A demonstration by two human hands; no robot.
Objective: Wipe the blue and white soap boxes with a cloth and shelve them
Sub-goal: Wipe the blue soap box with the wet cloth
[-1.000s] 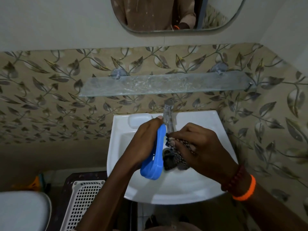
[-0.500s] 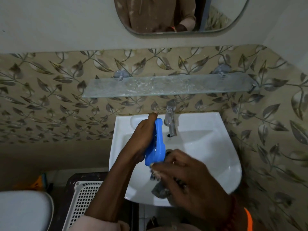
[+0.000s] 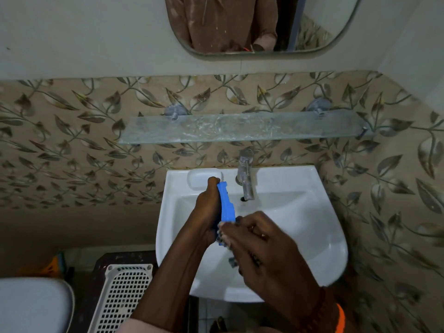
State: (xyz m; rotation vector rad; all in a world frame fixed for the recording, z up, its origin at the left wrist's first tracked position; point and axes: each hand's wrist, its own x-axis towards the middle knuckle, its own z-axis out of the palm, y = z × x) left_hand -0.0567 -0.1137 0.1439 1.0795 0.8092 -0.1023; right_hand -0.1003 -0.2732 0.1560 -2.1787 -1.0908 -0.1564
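Here, left hand (image 3: 208, 207) grips plain blue soap box (image 3: 227, 204) edge-on over the sink (image 3: 324, 227); right hand (image 3: 262, 246) pinches dark patterned cloth (image 3: 222, 237) against its near end.

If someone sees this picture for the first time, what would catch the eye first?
The bright blue soap box, held on edge over the white sink by the left hand. The right hand presses a dark cloth against its near end. Above, the glass shelf crosses leaf-patterned tiles.
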